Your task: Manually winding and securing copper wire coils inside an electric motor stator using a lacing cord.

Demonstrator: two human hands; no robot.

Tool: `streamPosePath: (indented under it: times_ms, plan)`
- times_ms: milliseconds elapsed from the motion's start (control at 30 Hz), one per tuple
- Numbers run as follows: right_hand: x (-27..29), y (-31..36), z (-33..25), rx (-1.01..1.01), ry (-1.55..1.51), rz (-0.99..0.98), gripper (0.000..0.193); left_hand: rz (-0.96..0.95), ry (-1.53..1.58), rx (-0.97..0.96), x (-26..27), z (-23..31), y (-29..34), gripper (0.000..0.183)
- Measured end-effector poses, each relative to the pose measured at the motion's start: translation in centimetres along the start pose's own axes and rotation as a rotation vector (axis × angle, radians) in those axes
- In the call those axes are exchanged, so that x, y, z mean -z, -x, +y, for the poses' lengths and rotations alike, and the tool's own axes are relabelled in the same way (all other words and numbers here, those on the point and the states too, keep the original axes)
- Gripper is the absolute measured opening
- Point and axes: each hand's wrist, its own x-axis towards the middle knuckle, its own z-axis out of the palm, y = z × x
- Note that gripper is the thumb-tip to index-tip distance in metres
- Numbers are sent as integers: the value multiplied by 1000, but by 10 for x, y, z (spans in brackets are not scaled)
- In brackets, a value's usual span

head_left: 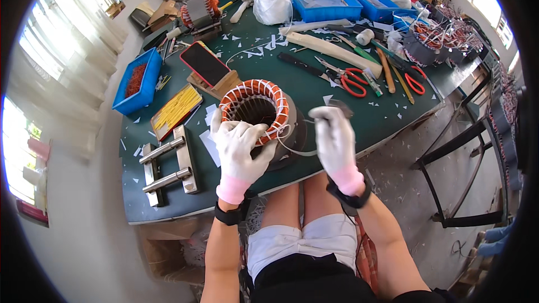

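Note:
A motor stator (292,126) stands on the green table before me, its orange winding ring (281,102) laced round with white cord. My left hand (241,143), in a white glove with a pink cuff, grips the near left rim, fingers bent over the coil edge. A loop of white cord (296,152) runs from the ring's right side toward my right hand (334,137). That gloved hand is raised right of the stator, its fingers closed on the cord. A blurred grey thing (341,108) shows past its fingertips; its kind cannot be made out.
Left are a metal two-bar frame (168,167), a tray of yellow strips (176,111), a blue bin (137,81) and a phone (204,63) on a wooden stand. Red-handled scissors (352,83), a knife (303,65) and wooden sticks (331,51) lie beyond; wound stators (438,39) stand far right.

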Motion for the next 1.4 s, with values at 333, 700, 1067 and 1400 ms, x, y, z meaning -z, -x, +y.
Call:
streamPosePath:
  times_ms: [333,700,1067,1400]
  plan:
    - [-10,-12,-4,149,-183,-377,14,-18,-16,-10,-3,-2,-1,27]
    - [139,119,85,-633,-1058,25,17,-55,25,-49,-5,3,-5,26]
    - [169,74,78,-477,27,440,18,-53,-10,-50,1,1,-4,23]
    - [-42,74,24,-173,22,-280,41,-43,-105,-13,-10,12,-5,21]
